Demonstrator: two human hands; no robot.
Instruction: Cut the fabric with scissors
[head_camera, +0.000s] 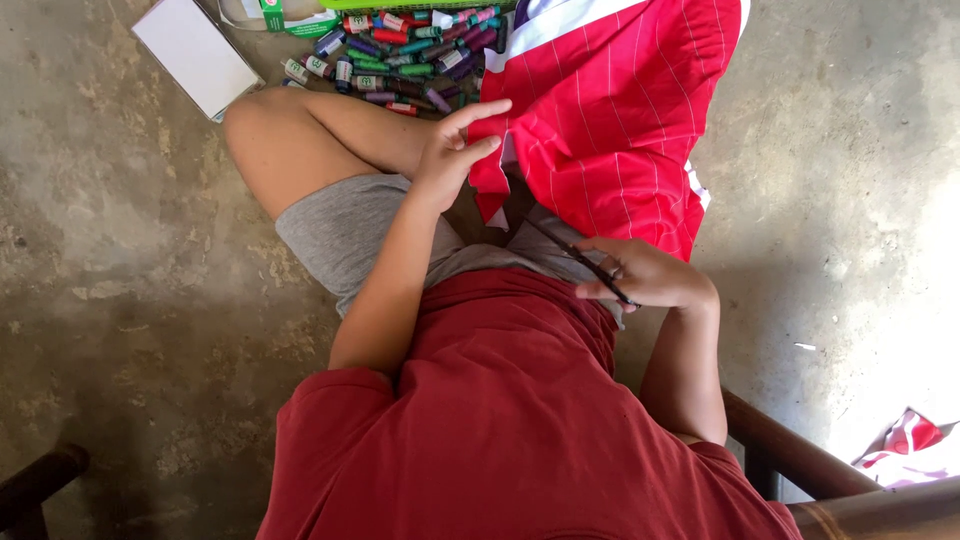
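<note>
A red garment with thin white stripes and a white band (610, 110) lies over my lap and knee. My left hand (455, 150) pinches its edge between thumb and fingers near the white collar part. My right hand (645, 272) rests lower on my thigh and holds a thin dark tool, probably small scissors (590, 265), whose point reaches toward the cloth. I sit with a bent bare knee, grey shorts and a dark red shirt.
Several thread spools in many colours (400, 50) lie on the concrete floor beyond my knee. A white flat box (195, 55) lies to their left. Dark wooden furniture rails (800, 455) stand at lower right, another red-white cloth (910, 445) beside them.
</note>
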